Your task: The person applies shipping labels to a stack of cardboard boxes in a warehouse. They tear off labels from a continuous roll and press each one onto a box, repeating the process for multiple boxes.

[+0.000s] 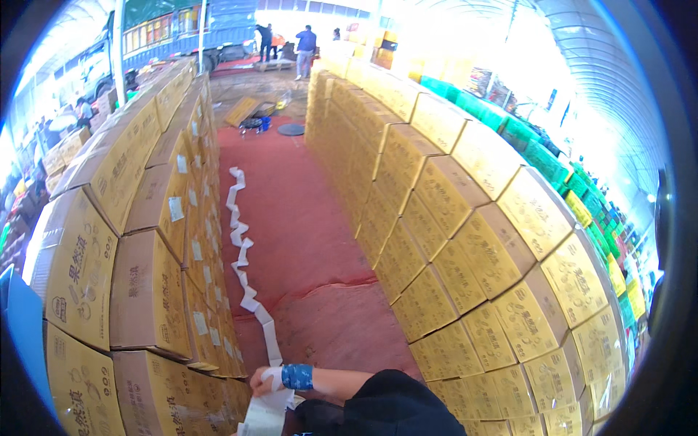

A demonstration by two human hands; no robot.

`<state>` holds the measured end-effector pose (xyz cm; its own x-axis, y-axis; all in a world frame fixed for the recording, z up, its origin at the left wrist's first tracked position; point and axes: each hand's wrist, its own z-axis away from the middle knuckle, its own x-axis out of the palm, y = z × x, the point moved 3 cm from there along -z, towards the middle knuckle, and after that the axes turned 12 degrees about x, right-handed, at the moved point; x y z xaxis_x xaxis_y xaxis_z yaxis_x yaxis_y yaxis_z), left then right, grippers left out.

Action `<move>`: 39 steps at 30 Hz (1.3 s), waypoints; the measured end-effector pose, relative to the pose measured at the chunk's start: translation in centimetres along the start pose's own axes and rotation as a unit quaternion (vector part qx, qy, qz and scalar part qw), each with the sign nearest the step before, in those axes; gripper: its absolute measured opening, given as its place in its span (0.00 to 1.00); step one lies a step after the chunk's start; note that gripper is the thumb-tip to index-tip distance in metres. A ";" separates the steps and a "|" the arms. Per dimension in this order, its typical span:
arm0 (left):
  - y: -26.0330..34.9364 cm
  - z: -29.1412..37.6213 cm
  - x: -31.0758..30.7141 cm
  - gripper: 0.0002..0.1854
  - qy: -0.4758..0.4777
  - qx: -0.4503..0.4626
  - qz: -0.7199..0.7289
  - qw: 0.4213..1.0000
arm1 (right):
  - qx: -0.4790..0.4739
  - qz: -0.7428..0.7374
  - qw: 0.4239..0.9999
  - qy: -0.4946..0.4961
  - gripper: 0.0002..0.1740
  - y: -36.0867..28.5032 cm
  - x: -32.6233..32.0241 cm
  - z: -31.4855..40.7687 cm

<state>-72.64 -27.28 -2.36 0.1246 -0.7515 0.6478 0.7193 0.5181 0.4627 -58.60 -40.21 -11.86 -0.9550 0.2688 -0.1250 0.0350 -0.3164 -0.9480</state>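
My right hand (267,381), with a blue patterned band at the wrist and a dark sleeve farther up the arm, is closed on a long white paper label strip (270,338). A wider part of the strip hangs below the hand at the bottom edge. From the hand the strip runs away in zigzag folds over the red floor covering (322,229). Stacked printed cardboard boxes (150,294) stand just left of the hand; white labels (176,209) are stuck on several of them. My left hand is out of view.
A long wall of stacked cardboard boxes (480,261) lines the right side of the aisle. A flattened cardboard piece (241,111), a dark stool (251,124) and a round dark disc (290,129) lie at the far end. Beyond them are several people (306,46) and a blue truck (163,41).
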 end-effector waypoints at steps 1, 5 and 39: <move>-0.2 0.1 0.5 0.33 -0.011 -0.001 -0.014 1.000 | -0.026 0.031 0.998 0.055 0.15 0.0 -0.8 0.7; -1.3 0.5 2.2 0.33 -0.053 -0.007 -0.062 0.997 | 0.060 0.131 0.967 0.211 0.13 1.3 -1.7 2.4; -5.3 11.1 1.3 0.33 -0.110 0.026 -0.069 0.991 | -0.152 0.144 0.951 0.226 0.15 -9.9 16.1 10.5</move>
<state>-83.87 -26.48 2.80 -0.1296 -0.7125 0.6896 0.6821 0.4407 0.5835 -77.40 -42.30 -1.40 -0.6717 0.5955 -0.4406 0.4254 -0.1769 -0.8876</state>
